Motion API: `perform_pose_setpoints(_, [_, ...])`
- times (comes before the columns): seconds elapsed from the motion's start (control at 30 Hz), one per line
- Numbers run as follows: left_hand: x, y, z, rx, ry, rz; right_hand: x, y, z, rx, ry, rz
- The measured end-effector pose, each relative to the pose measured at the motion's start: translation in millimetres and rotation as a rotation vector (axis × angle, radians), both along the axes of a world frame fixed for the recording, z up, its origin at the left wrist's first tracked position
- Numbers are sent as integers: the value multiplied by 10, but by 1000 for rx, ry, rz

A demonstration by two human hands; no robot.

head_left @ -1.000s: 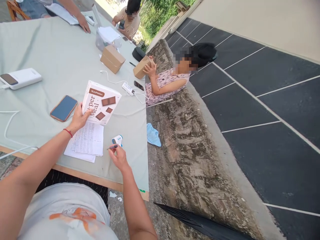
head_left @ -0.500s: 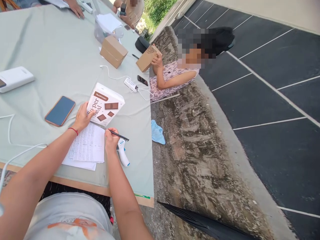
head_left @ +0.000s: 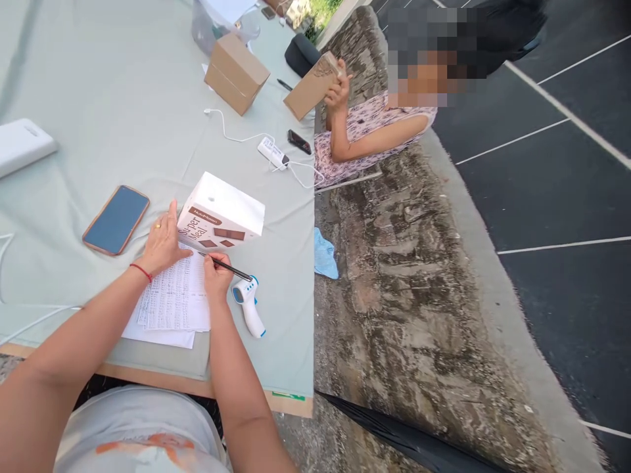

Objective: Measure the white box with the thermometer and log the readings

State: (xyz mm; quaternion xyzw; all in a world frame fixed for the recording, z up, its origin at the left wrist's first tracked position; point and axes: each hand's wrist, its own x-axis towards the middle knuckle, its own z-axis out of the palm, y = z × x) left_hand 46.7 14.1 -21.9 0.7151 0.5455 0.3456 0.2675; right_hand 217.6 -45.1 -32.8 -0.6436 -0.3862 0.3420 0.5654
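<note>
A white box with brown print (head_left: 224, 213) stands on the table at the far end of some handwritten sheets (head_left: 175, 299). At its left side is my left hand (head_left: 165, 246), fingers stretched out and thumb apart, lying at the top of the sheets. Whether its fingertips touch the box I cannot tell. My right hand (head_left: 217, 276) rests at the sheets' right edge, its fingers closed around a black pen (head_left: 231, 268) that slants down to the paper. Just right of that hand lies a white and blue infrared thermometer (head_left: 251, 309). A phone (head_left: 116, 220) lies left of my left hand.
Across the table (head_left: 123, 85) a person (head_left: 374, 131) holds a brown carton (head_left: 310, 85). Another carton (head_left: 236, 72), a power strip (head_left: 273, 152), a small black phone (head_left: 299, 141) and a white power bank (head_left: 22, 146) lie about. The table's right edge drops to stony ground.
My left hand has let go of the white box, which now stands more upright on the table. The right hand keeps the pen. The view has shifted, and the far carton has tilted slightly.
</note>
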Motion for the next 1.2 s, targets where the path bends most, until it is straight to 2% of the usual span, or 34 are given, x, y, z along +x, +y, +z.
perform_pose_setpoints(0.2, [2,-8,56,-21,28,-6,-23,-45,30,4,-8,36])
perform_pose_setpoints(0.47, [-1,15,11,-2,44,-3,-1,-57,37,-3,-32,66])
perform_pose_setpoints(0.77, [26,-37,86,19,139,2,22,-48,-63,79,-123,73])
perform_pose_setpoints(1.2, [47,-55,115,27,155,21,33,-35,-93,99,-193,108])
